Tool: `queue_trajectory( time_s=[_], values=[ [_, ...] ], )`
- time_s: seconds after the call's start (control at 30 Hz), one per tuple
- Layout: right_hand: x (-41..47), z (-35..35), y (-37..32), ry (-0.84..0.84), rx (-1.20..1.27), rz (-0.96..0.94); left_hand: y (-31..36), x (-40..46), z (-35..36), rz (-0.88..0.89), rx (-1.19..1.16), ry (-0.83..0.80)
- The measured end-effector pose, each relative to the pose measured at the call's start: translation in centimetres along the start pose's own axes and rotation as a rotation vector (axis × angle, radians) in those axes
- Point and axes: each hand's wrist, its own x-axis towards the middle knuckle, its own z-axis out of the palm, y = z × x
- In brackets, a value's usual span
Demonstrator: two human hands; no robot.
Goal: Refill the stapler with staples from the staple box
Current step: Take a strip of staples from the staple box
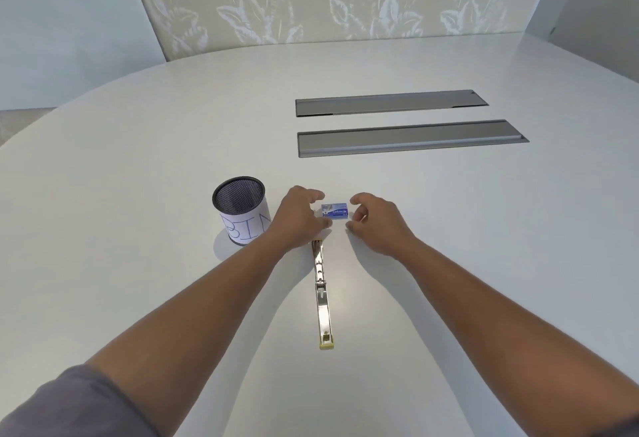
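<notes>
We are reaching for the box (334,211), lying on the table (449,229) just beyond the opened stapler (322,293). Our left hand (300,218) is touching its left end, fingers curled; our right hand (375,220) is hovering alongside, fingers loosely curved, holding nothing. Next, probably opening it.
</notes>
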Motion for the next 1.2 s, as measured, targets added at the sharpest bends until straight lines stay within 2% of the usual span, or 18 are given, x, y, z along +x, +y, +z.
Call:
queue_trajectory(
  time_s=[0.43,0.67,1.2],
  values=[
    [3.2,0.0,1.2,-0.078,-0.055,0.0,0.1,2.3,0.7,0.063,0.112,-0.087],
    [3.5,-0.5,1.3,-0.144,0.004,-0.004,0.7,2.6,0.1,0.096,0.152,-0.098],
    [3.4,-0.5,2.2,-0.143,0.137,-0.007,0.9,1.9,-0.8,0.021,0.162,-0.105]
  ],
)
